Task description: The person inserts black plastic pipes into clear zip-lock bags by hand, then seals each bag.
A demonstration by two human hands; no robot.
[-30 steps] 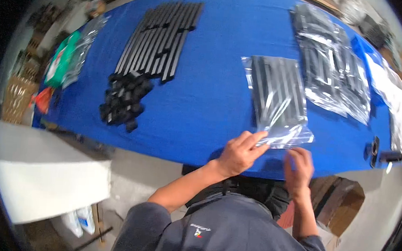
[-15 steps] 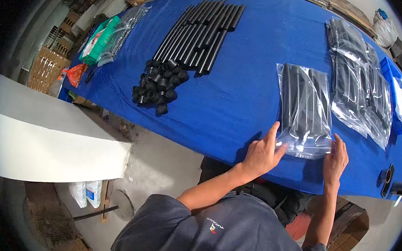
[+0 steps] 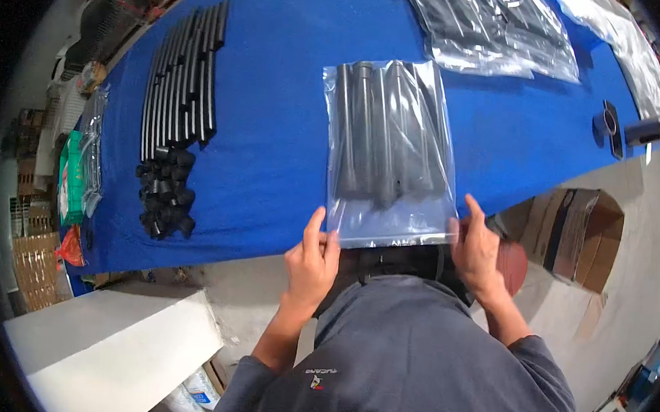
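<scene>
A clear plastic bag [image 3: 390, 222] holding several black tubes [image 3: 391, 126] lies at the near edge of the blue table, its lower end empty and flat. My left hand [image 3: 313, 258] pinches the bag's lower left corner between thumb and fingers. At the lower right corner, my right hand [image 3: 476, 243] grips the bag's edge, slightly blurred.
Loose black tubes [image 3: 182, 81] lie in rows on the blue cloth [image 3: 275, 110], with a pile of black caps [image 3: 166, 194] below them. Filled bags [image 3: 495, 30] lie at the back right. A black tape dispenser [image 3: 611, 128] stands near the right edge.
The view has turned to the right. The bag now lies nearer the table's front edge and squarer to my body, and both hands have moved to its lower corners.
</scene>
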